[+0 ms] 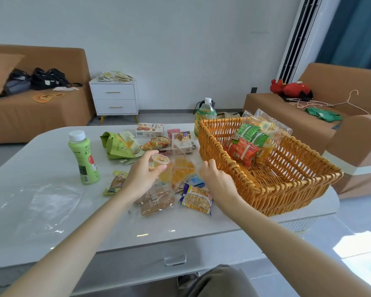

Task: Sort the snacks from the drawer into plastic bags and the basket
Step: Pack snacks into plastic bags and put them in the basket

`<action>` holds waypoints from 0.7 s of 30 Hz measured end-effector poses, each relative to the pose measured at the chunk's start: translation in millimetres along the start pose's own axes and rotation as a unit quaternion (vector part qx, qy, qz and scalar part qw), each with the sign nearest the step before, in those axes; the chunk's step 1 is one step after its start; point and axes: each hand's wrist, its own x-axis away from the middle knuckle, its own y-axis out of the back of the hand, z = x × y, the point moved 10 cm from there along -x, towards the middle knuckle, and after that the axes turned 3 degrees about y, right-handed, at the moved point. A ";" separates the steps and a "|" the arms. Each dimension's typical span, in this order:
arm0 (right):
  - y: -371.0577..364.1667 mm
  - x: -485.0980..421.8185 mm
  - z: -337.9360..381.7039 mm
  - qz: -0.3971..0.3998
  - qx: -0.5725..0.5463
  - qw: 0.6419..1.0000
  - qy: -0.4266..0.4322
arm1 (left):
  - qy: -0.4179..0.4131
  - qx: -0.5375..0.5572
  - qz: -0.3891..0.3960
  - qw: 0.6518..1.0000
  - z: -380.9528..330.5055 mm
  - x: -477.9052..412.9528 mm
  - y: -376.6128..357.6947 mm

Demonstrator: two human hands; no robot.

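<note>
My left hand (141, 176) holds a small clear jelly cup (160, 160) with a yellow lid above the table. Just to its right lies a clear plastic bag (181, 168) with yellow and orange snacks inside. My right hand (215, 181) has its fingers curled on that bag's right edge, close to the orange wicker basket (268, 186). The basket holds red and green snack packets (245, 144) and clear-wrapped ones behind them. Loose on the table are a purple and yellow packet (196, 199) and wrapped bread (156, 203).
A green drink bottle (84, 159) stands at the left, a tea bottle (205, 116) behind the basket. A green pouch (120, 144) and snack boxes (149, 130) lie further back. A flat clear bag (41, 207) lies front left. Sofas flank the white table (159, 232).
</note>
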 end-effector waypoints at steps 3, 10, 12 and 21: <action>38.1 4.8 -8.8 -0.031 -0.071 0.997 -0.027 | 0.008 -0.029 0.009 1.000 0.0 5.9 0.0; 71.7 8.1 -12.4 -0.040 -0.582 0.809 -0.068 | 0.050 -0.032 0.042 0.997 7.3 14.1 -17.1; 60.1 10.2 -4.8 0.002 -0.730 0.674 -0.114 | 0.053 -0.055 0.074 0.994 5.5 13.8 -29.9; 38.2 -12.7 24.7 0.087 -0.863 0.477 -0.141 | 0.048 -0.087 0.139 0.985 1.2 5.5 -64.8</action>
